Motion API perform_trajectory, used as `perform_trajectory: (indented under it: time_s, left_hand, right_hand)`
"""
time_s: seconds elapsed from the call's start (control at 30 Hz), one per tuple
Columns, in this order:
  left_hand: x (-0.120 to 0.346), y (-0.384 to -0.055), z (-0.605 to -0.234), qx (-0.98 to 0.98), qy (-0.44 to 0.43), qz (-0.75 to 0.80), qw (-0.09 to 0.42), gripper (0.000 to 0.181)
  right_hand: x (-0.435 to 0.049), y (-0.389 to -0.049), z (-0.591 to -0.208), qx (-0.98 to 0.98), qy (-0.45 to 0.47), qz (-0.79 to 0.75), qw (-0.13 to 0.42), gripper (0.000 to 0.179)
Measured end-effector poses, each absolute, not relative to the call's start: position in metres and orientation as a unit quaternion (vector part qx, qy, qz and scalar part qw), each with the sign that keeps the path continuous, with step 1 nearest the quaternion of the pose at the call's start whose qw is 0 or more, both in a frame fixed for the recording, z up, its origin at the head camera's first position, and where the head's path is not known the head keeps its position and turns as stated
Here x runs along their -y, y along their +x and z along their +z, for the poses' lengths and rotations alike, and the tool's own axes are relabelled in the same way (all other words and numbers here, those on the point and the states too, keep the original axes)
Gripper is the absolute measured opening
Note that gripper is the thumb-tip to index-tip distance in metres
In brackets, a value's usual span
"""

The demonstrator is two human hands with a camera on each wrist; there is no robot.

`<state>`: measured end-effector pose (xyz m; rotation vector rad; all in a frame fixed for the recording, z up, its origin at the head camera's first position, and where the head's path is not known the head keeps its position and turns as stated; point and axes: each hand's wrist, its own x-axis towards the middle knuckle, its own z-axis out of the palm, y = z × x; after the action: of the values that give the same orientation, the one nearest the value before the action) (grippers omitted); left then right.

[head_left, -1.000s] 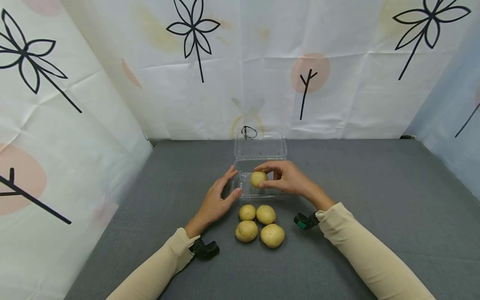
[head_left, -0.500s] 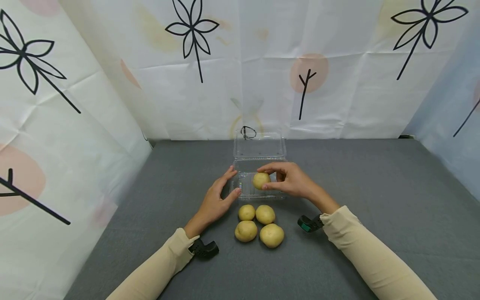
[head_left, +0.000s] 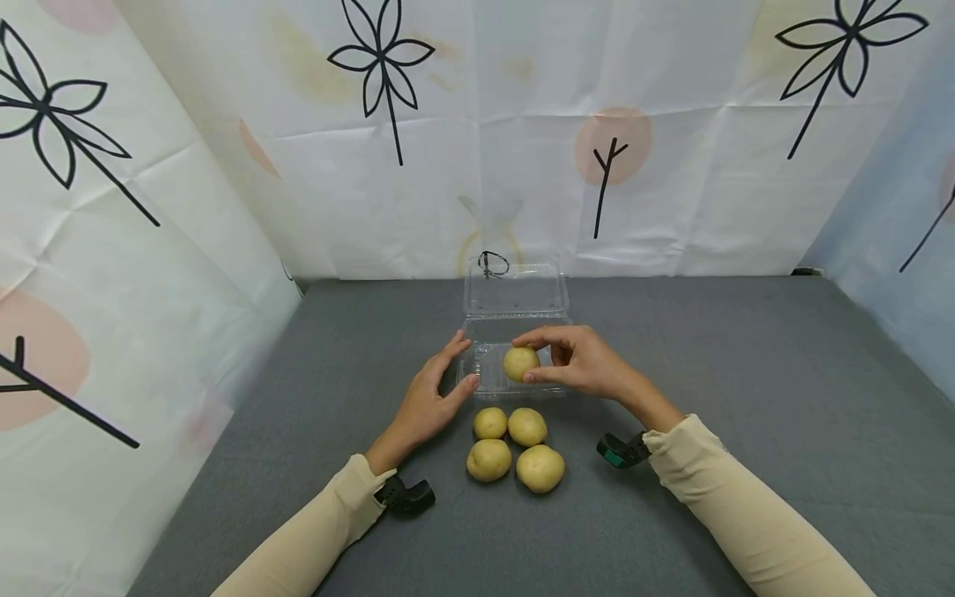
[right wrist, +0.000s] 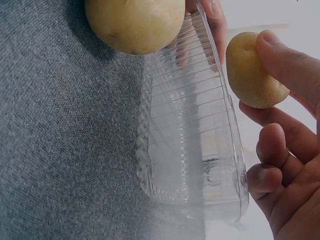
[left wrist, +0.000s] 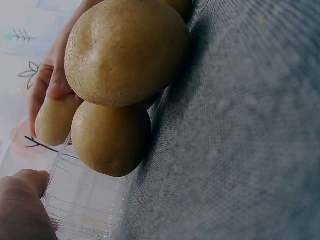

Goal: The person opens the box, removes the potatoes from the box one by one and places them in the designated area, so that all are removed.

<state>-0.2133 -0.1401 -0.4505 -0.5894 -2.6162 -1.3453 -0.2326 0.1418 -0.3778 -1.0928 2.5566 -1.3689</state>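
My right hand [head_left: 578, 361] pinches a small potato [head_left: 520, 363] between thumb and fingers over the clear plastic box [head_left: 488, 385]. In the right wrist view that potato [right wrist: 252, 70] sits above the box's rim, apart from the base. My left hand [head_left: 427, 400] lies along the box's left side, its fingers extended and the thumb at the near left corner. The box's hinged lid [head_left: 515, 292] stands raised at the back. Several potatoes lie close together on the cloth in front of the box, among them a larger one [head_left: 540, 469] nearest the right.
Grey cloth [head_left: 716, 398] covers the table. Behind it hangs a white printed sheet [head_left: 671, 191], close to the raised lid. Black bands with small devices [head_left: 406, 497] are worn on both wrists.
My right hand has shifted slightly right and toward me, carrying the pinched potato with it. The left hand, the box and the potatoes on the cloth stay in place.
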Motion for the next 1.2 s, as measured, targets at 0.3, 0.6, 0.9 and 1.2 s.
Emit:
perform_trajectory:
  time_s: [0.3,0.6,0.9,1.2]
  left_hand:
    - [0.14,-0.212,-0.448,0.868,-0.199,-0.449,0.07,0.062]
    - [0.141,-0.213,-0.45,0.867,-0.204,-0.449,0.073,0.062]
    - [0.14,-0.214,-0.45,0.871,-0.201,-0.442,0.075,0.062]
    - [0.14,-0.213,-0.45,0.869,-0.205,-0.444,0.078,0.061]
  right_hand:
    - [-0.147,-0.226,-0.374,-0.823,-0.361,-0.438,0.028,0.046]
    - [-0.154,-0.221,-0.375,-0.818,-0.365,-0.443,0.039,0.045]
    - [-0.162,-0.214,-0.375,-0.811,-0.371,-0.451,0.043,0.044]
    - [-0.173,-0.208,-0.378,-0.806,-0.37,-0.461,0.04,0.042]
